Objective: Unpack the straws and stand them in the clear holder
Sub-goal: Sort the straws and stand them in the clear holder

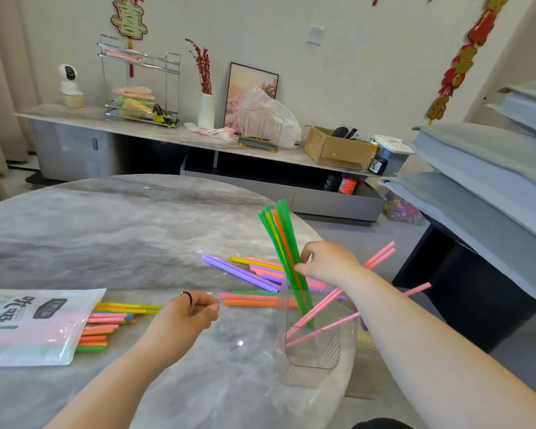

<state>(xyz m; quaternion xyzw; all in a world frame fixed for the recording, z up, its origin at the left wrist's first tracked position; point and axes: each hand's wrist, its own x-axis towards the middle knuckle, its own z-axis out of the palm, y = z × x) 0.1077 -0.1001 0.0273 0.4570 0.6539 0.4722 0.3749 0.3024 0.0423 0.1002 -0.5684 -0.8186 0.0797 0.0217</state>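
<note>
Loading step: my right hand (328, 261) pinches green and orange plastic straws (283, 243) standing in the clear ribbed holder (310, 345); left hand (183, 317) loosely curled, empty. Next I release, then gather loose straws (245, 270) lying farther left.

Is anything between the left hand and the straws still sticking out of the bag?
Nothing visible. The left hand hovers over bare table, and the straws in the bag lie just to its left with only open tabletop between. The loose straws and the clear holder sit to its right, off that path.
</note>
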